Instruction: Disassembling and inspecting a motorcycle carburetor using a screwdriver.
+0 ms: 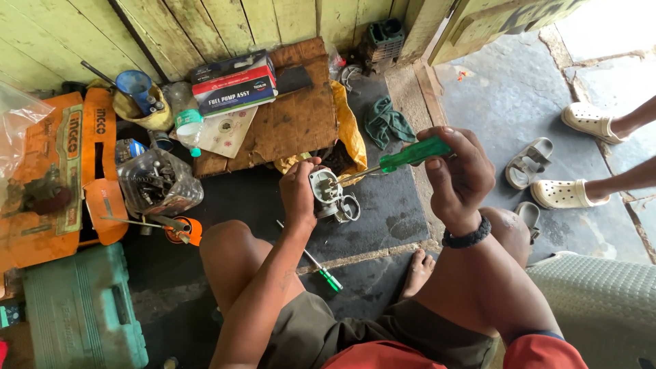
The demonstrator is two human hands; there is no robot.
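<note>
A dark, stained floor mat (400, 205) lies against a wall of pale yellow-green planks (225, 20), and the person sits on it with bare knees spread. At the far left lies an orange tool case (48, 178), opened flat, with a closed green plastic case (78, 311) below it; just right of the orange one stands a clear plastic jar of metal parts (158, 181). Two flat boxes (234, 83) are stacked on a brown sheet of cardboard (290, 113) by the wall. The left hand (298, 191) is clenched around a small grey metal carburettor (326, 195), a cast body with a round opening and a wire ring at its lower right, held over the mat between the knees. A second, thin green-handled screwdriver (320, 266) lies loose on the mat below it, beside the left knee. The right hand (456, 171) grasps a screwdriver (403, 157) with a translucent green handle, its shaft slanting down left to the carburettor's top; that makes two screwdrivers. A green rag (386, 121) lies near the mat's far edge. The mat between the knees and cardboard is open; rightward the concrete holds one grey sandal (527, 162) and another person's two feet in cream clogs (564, 193).
</note>
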